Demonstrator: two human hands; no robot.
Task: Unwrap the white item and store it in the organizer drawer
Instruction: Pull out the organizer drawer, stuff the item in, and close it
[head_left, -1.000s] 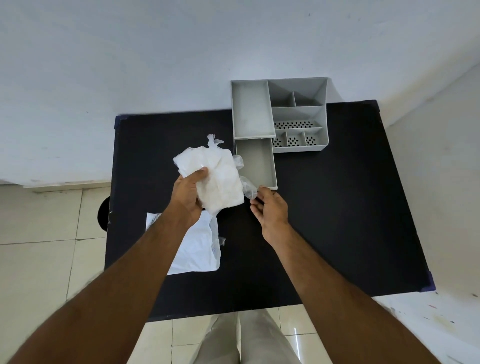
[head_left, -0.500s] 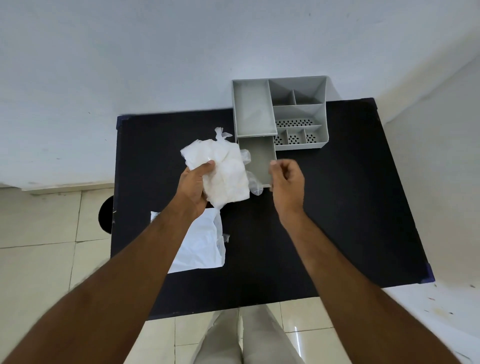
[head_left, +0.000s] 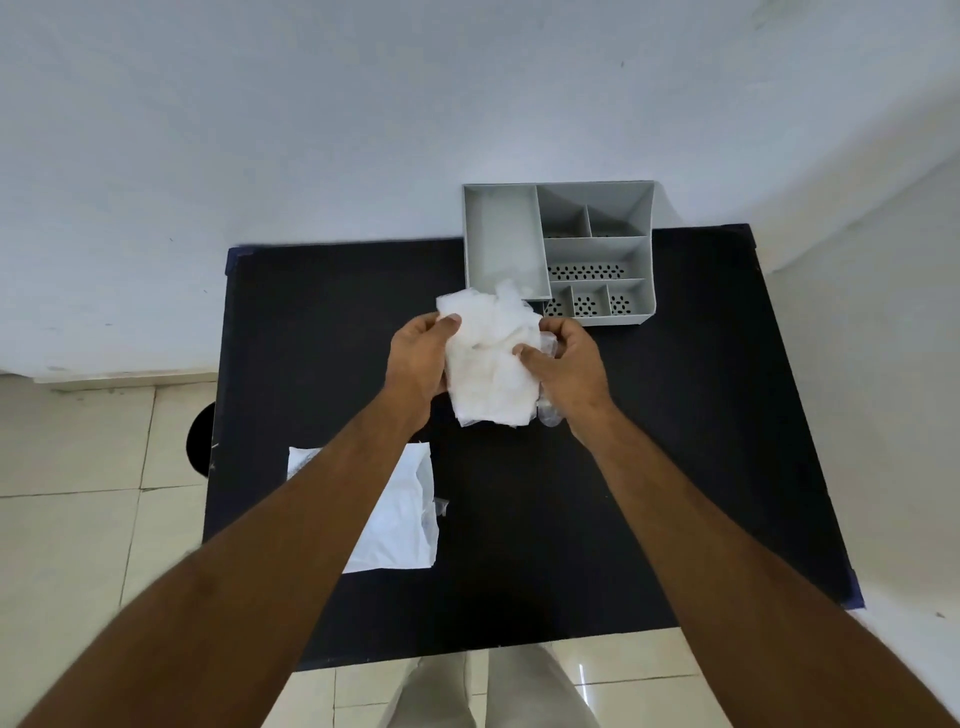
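Observation:
The white item (head_left: 491, 364), a soft crumpled bundle in thin clear plastic wrap, is held up over the black table (head_left: 675, 441). My left hand (head_left: 418, 358) grips its left side, thumb on top. Gripping its right side is my right hand (head_left: 569, 366), with clear plastic bunched under the fingers. The grey organizer (head_left: 597, 249) stands at the table's far edge, just beyond the bundle. Its drawer is hidden behind the bundle and my hands.
A flat white plastic bag (head_left: 400, 514) lies on the table's near left, partly under my left forearm. A white wall rises behind the table. Tiled floor shows on the left and below the near edge.
My right hand has come in from beside the open drawer and closed on the bundle's right side. The bundle now covers the drawer, which was visible before.

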